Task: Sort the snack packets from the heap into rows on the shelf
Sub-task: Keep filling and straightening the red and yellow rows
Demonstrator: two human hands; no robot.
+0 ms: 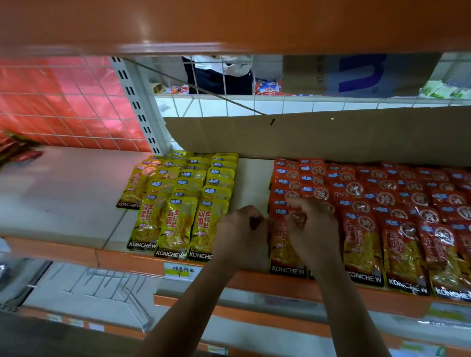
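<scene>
The left grip (pixel 242 226) and right grip (pixel 310 228) hang close together over the front of the shelf (pixel 60 194), knuckles up and fingers curled. The right grip pinches the upper part of a red packet (pixel 285 251) that lies directly beneath it, at the front of the nearest red column. The left grip curls at that packet's left edge; a bit of red shows inside its curl, but whether it truly pinches the packet I cannot tell.

To the right of the right grip and behind it, the red packets (pixel 408 207) lie in overlapping rows running back to a cardboard sheet (pixel 343 135). Just left of the left grip, the yellow packets (pixel 182 202) lie in similar rows. A bare strip of shelf (pixel 252 179) runs back from between the two grips and parts the two colours. Far to the left of both grips, a loose heap (pixel 5 151) of darker packets sits by the wire mesh (pixel 67 97). Below the left wrist, a yellow price tag (pixel 179 270) sticks to the shelf's orange edge.
</scene>
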